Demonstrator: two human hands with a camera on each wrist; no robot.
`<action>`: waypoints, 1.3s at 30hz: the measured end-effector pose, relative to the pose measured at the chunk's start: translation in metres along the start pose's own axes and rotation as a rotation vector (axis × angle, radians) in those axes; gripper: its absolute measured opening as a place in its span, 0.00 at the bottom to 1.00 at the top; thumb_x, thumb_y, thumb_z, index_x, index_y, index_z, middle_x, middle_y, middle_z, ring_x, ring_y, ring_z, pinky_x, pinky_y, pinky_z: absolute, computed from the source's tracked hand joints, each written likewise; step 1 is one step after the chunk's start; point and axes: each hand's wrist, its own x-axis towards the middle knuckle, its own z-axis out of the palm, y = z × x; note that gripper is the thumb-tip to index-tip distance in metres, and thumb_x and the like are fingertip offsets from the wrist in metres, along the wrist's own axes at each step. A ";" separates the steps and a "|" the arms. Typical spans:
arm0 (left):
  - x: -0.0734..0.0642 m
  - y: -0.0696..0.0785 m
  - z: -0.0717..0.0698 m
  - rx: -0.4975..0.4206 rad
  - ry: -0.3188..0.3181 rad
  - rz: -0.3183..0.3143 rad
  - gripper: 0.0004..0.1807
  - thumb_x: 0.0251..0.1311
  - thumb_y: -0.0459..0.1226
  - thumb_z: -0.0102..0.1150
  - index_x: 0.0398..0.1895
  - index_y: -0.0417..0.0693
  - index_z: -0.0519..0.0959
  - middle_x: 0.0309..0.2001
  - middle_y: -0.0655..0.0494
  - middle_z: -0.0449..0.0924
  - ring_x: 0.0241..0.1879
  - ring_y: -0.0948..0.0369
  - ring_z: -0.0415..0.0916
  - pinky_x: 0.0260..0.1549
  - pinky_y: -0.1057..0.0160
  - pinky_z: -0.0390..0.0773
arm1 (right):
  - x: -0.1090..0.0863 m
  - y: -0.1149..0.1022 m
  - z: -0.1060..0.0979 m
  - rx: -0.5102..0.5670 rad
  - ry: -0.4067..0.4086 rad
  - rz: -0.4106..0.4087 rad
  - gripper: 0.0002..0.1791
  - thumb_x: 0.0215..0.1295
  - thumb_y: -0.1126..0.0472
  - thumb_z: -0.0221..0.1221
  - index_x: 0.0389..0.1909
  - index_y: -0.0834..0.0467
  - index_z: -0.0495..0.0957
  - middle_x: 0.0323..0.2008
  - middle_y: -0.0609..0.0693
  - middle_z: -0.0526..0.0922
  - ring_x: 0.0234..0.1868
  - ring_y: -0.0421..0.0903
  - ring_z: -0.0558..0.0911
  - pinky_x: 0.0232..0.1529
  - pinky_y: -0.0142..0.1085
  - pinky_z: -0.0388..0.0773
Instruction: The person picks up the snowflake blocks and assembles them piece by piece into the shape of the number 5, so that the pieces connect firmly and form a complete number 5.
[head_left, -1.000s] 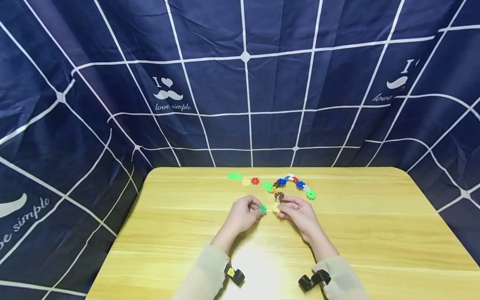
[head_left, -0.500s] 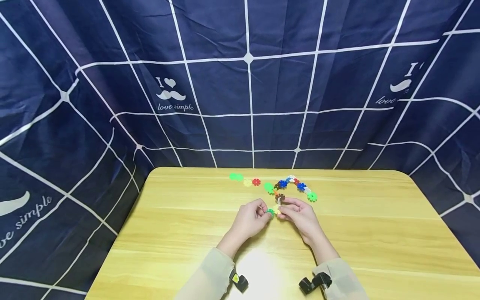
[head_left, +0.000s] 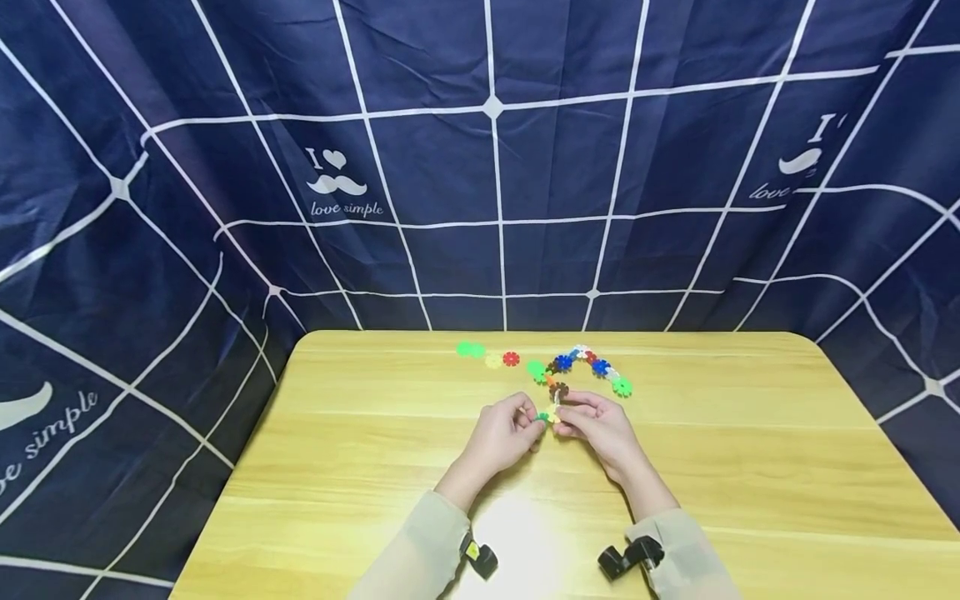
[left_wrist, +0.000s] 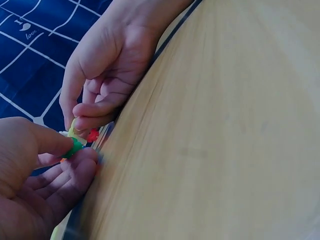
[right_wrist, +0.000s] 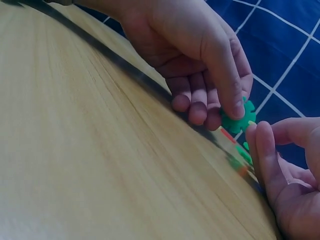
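My left hand [head_left: 501,435] pinches a green notched plastic snowflake disc [right_wrist: 246,121] between thumb and fingers. Opposite it, my right hand [head_left: 604,431] pinches a yellow snowflake disc [left_wrist: 73,129], mostly covered by the fingertips. The two discs meet edge to edge; whether their slots interlock I cannot tell. From the yellow disc a chain of linked discs runs away from me, through a white piece and a brown disc [head_left: 558,390]. It then curves right past blue discs [head_left: 563,362] to a bright green disc [head_left: 622,387] at its end.
Loose discs lie near the table's back edge, left of the chain: bright green ones [head_left: 470,349], a yellow one [head_left: 493,361] and a red one [head_left: 511,359]. A dark blue curtain [head_left: 427,167] with white lines hangs behind the wooden table [head_left: 360,467].
My left hand has moved right, bringing the green disc from apart up against the yellow disc. My right hand has stayed nearly in place with the yellow disc.
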 end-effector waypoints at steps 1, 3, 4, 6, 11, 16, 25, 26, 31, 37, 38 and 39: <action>0.001 0.000 0.000 -0.008 -0.005 0.000 0.09 0.70 0.29 0.70 0.34 0.48 0.79 0.26 0.56 0.86 0.20 0.65 0.84 0.24 0.69 0.82 | 0.000 0.000 0.000 0.000 -0.002 -0.002 0.27 0.76 0.74 0.62 0.70 0.79 0.67 0.38 0.52 0.91 0.33 0.41 0.91 0.47 0.34 0.89; 0.001 -0.001 0.001 -0.020 -0.016 0.002 0.10 0.69 0.29 0.70 0.33 0.47 0.79 0.26 0.55 0.87 0.20 0.63 0.85 0.24 0.68 0.83 | 0.000 -0.001 0.000 -0.001 -0.006 -0.005 0.27 0.76 0.75 0.62 0.70 0.79 0.67 0.37 0.52 0.91 0.33 0.41 0.91 0.47 0.34 0.89; 0.002 -0.001 0.001 -0.023 -0.020 0.004 0.10 0.69 0.28 0.70 0.33 0.47 0.79 0.26 0.54 0.87 0.20 0.63 0.85 0.24 0.68 0.83 | 0.000 -0.002 0.000 -0.003 -0.009 -0.005 0.27 0.75 0.75 0.62 0.70 0.79 0.67 0.37 0.51 0.91 0.33 0.41 0.91 0.47 0.34 0.89; 0.002 -0.001 0.001 -0.025 -0.029 0.006 0.11 0.70 0.28 0.70 0.32 0.47 0.78 0.26 0.54 0.87 0.20 0.63 0.86 0.23 0.68 0.83 | 0.000 -0.002 -0.001 -0.009 -0.019 -0.006 0.27 0.75 0.75 0.62 0.70 0.79 0.67 0.37 0.51 0.91 0.33 0.41 0.91 0.47 0.34 0.89; 0.001 -0.002 0.001 -0.035 -0.038 0.023 0.11 0.70 0.27 0.69 0.31 0.46 0.78 0.26 0.52 0.87 0.20 0.62 0.86 0.23 0.67 0.84 | 0.000 -0.003 -0.004 -0.024 -0.038 0.001 0.28 0.75 0.75 0.62 0.71 0.80 0.67 0.37 0.52 0.92 0.34 0.41 0.91 0.47 0.34 0.89; 0.000 -0.001 0.000 -0.033 -0.040 0.044 0.11 0.70 0.26 0.69 0.31 0.45 0.78 0.27 0.50 0.87 0.20 0.62 0.85 0.22 0.67 0.85 | 0.000 -0.002 -0.006 -0.025 -0.051 0.007 0.29 0.76 0.74 0.62 0.72 0.80 0.66 0.37 0.51 0.92 0.34 0.41 0.91 0.47 0.34 0.89; 0.000 -0.001 0.002 -0.035 -0.035 0.077 0.12 0.70 0.25 0.68 0.31 0.44 0.78 0.26 0.49 0.86 0.20 0.62 0.85 0.22 0.66 0.86 | 0.001 -0.002 -0.004 -0.042 -0.056 0.017 0.31 0.72 0.77 0.63 0.72 0.81 0.65 0.35 0.52 0.90 0.33 0.42 0.91 0.46 0.34 0.89; 0.000 -0.002 0.002 -0.033 -0.035 0.080 0.12 0.70 0.25 0.68 0.31 0.44 0.77 0.26 0.49 0.86 0.20 0.62 0.85 0.22 0.66 0.86 | 0.001 -0.002 -0.004 -0.041 -0.056 0.017 0.31 0.72 0.77 0.63 0.72 0.81 0.65 0.35 0.52 0.90 0.33 0.42 0.91 0.46 0.34 0.89; -0.001 -0.002 0.003 -0.026 -0.041 0.091 0.12 0.70 0.24 0.68 0.31 0.44 0.77 0.26 0.49 0.86 0.20 0.62 0.85 0.23 0.67 0.86 | 0.000 -0.003 -0.004 -0.035 -0.059 0.013 0.32 0.72 0.78 0.63 0.73 0.81 0.64 0.34 0.51 0.90 0.33 0.42 0.91 0.46 0.34 0.89; 0.001 -0.002 0.003 -0.056 -0.045 0.075 0.10 0.71 0.26 0.69 0.34 0.43 0.78 0.28 0.49 0.87 0.21 0.61 0.86 0.23 0.65 0.87 | 0.000 -0.002 -0.006 -0.026 -0.057 0.007 0.29 0.74 0.76 0.63 0.71 0.80 0.65 0.34 0.50 0.90 0.33 0.41 0.91 0.46 0.34 0.89; 0.001 -0.002 0.003 -0.061 -0.044 0.069 0.09 0.71 0.26 0.69 0.34 0.43 0.79 0.28 0.49 0.87 0.21 0.61 0.86 0.23 0.65 0.87 | 0.000 -0.001 -0.006 -0.024 -0.056 0.005 0.28 0.75 0.75 0.62 0.71 0.80 0.66 0.34 0.50 0.90 0.33 0.41 0.91 0.46 0.34 0.89; 0.001 -0.002 0.003 -0.064 -0.043 0.063 0.09 0.71 0.26 0.69 0.34 0.44 0.79 0.28 0.49 0.87 0.21 0.61 0.86 0.23 0.65 0.87 | 0.000 -0.001 -0.006 -0.024 -0.058 0.000 0.28 0.75 0.75 0.62 0.70 0.80 0.66 0.34 0.49 0.90 0.33 0.41 0.91 0.46 0.34 0.89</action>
